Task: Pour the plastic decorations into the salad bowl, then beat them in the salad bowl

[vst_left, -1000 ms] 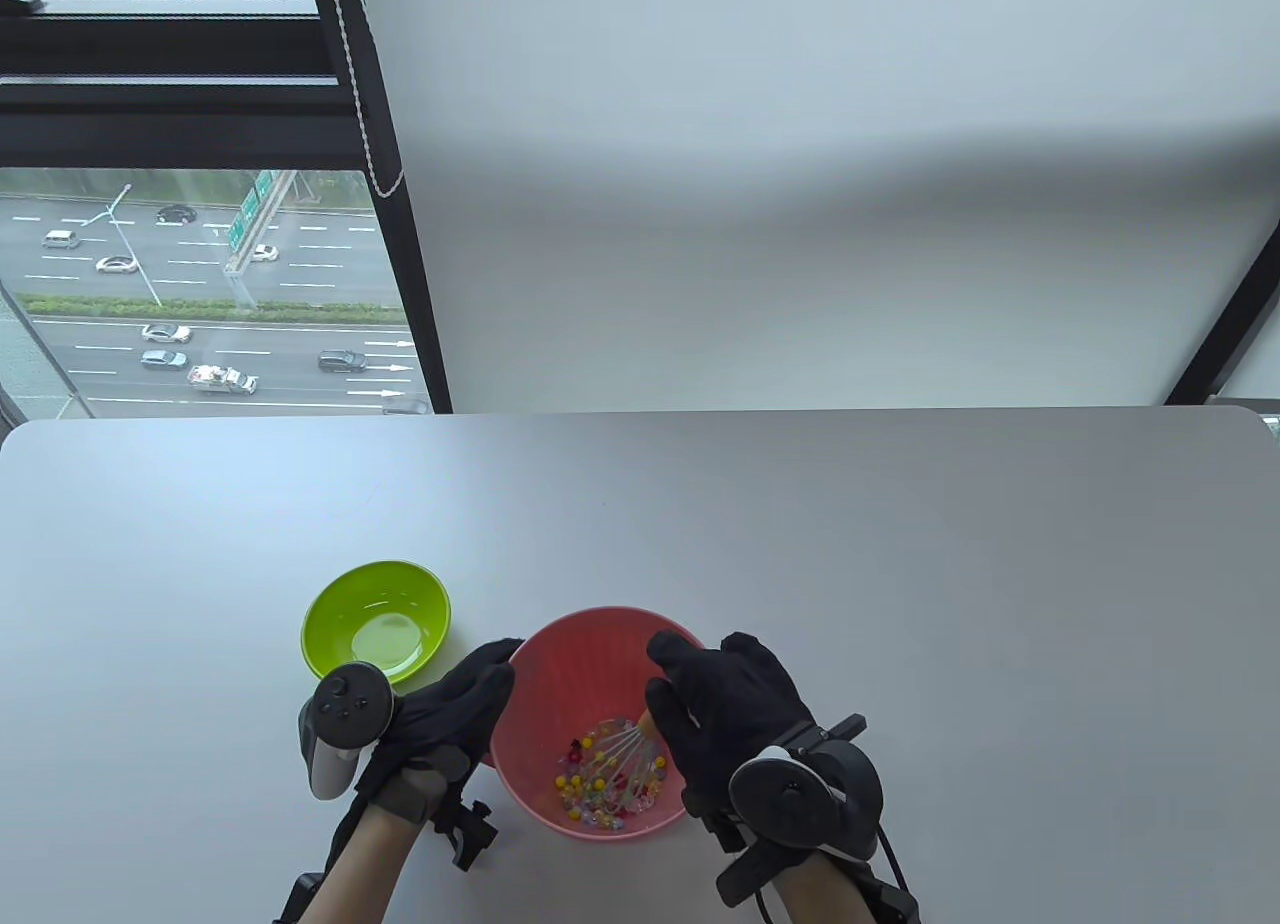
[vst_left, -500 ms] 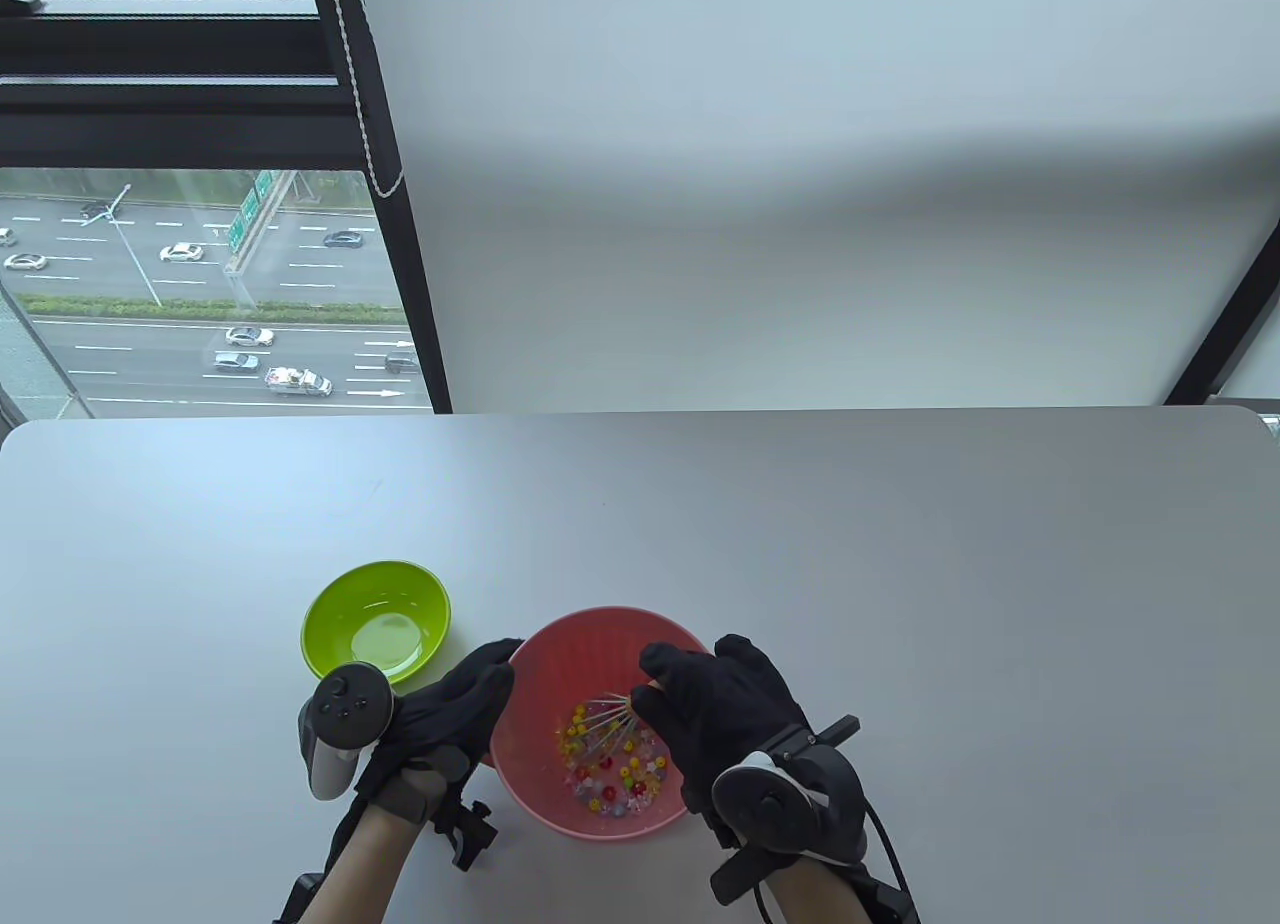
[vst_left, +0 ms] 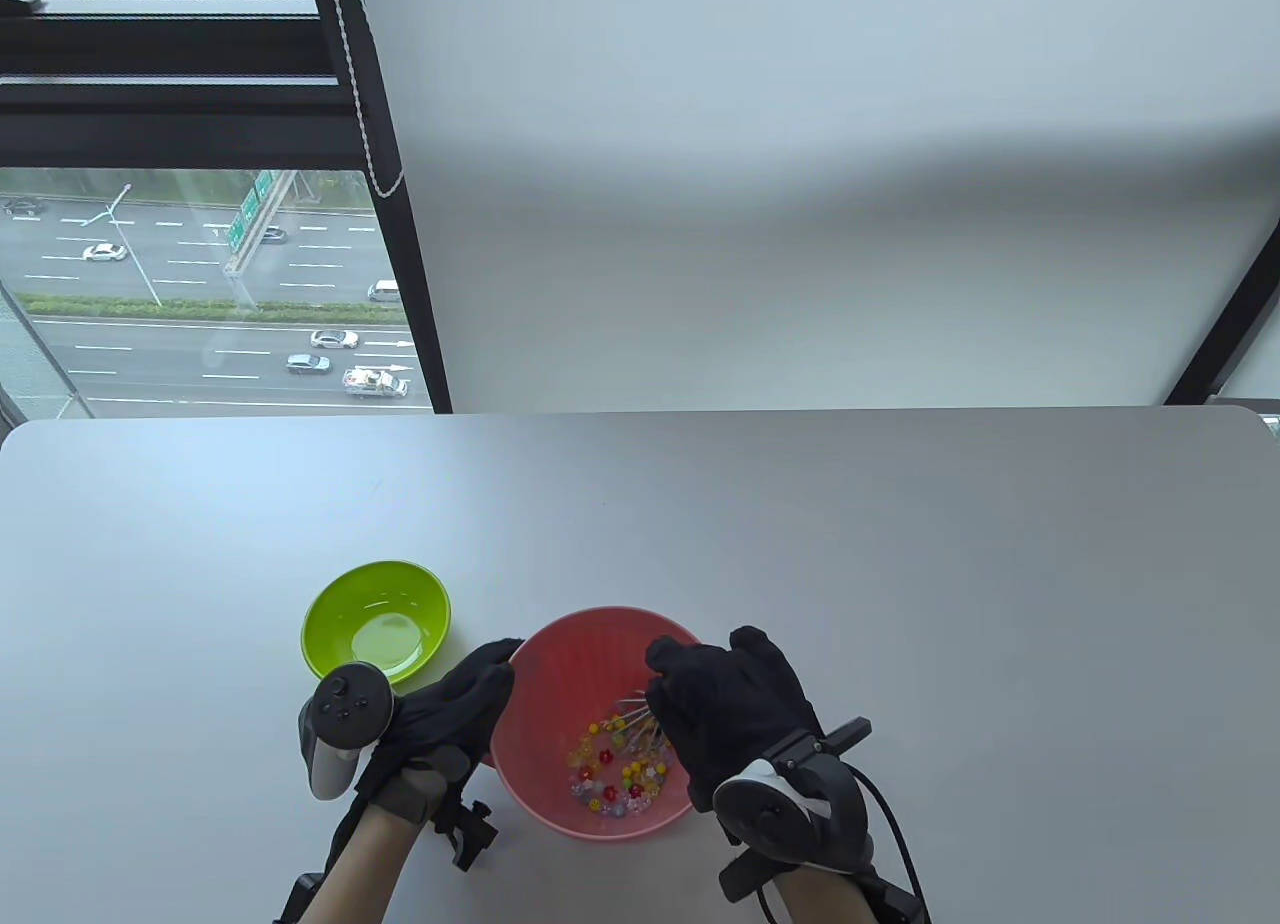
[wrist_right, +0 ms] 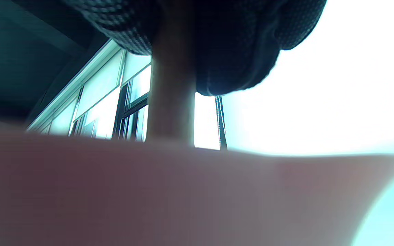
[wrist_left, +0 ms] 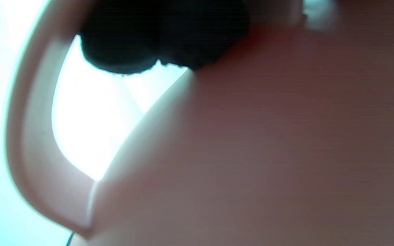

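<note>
The pink salad bowl [vst_left: 556, 664] stands near the table's front edge with small coloured plastic decorations [vst_left: 612, 772] in its bottom. My right hand [vst_left: 690, 696] is over the bowl's right side and grips the handle of a wire whisk [vst_left: 636, 722], whose wires sit among the decorations. In the right wrist view the handle [wrist_right: 171, 89] runs down from my curled fingers [wrist_right: 231, 51] behind the bowl's wall [wrist_right: 183, 198]. My left hand [vst_left: 482, 689] holds the bowl's left rim; the left wrist view shows its fingers [wrist_left: 162, 34] against the bowl's wall [wrist_left: 268, 136].
An empty green bowl [vst_left: 330, 614] stands just left of and behind the pink bowl, close to my left hand. The grey table [vst_left: 800, 544] stretches back to a wall and a window.
The whisk head has swept from the bowl's middle toward its right side, and the decorations have shifted about. My right hand moved slightly right. The left hand and bowl stayed put.
</note>
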`<state>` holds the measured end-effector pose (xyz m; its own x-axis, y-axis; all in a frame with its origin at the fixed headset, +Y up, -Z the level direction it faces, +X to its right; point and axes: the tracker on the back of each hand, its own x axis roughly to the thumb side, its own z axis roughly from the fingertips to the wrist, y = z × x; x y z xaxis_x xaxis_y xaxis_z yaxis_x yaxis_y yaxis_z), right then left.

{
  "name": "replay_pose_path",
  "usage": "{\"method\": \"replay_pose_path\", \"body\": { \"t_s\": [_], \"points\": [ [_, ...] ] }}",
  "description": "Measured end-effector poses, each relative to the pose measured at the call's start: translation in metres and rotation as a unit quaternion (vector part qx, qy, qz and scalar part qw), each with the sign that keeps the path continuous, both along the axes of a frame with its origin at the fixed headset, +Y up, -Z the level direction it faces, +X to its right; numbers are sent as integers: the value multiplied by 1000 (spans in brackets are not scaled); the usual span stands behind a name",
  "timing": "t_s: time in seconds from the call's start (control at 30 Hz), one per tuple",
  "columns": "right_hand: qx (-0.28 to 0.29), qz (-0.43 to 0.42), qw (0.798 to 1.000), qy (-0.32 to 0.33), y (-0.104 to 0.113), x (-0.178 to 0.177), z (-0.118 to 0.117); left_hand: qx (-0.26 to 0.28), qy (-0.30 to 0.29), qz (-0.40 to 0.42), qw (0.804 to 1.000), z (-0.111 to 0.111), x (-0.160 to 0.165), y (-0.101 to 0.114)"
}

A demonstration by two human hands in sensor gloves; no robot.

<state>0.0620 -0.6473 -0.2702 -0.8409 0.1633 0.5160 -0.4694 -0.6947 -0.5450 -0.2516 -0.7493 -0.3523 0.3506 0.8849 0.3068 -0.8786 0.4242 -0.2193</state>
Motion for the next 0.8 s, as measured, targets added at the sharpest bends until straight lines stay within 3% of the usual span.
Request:
{"method": "replay_pose_path", "body": {
  "t_s": [0.23,0.8],
  "points": [
    [6,-9,1000,-3,2,5,2,0,0,0,1000,0,0,0],
    [-59,-65,995,51,-5,-2,-4,0,0,0,1000,0,0,0]
  ]
}}
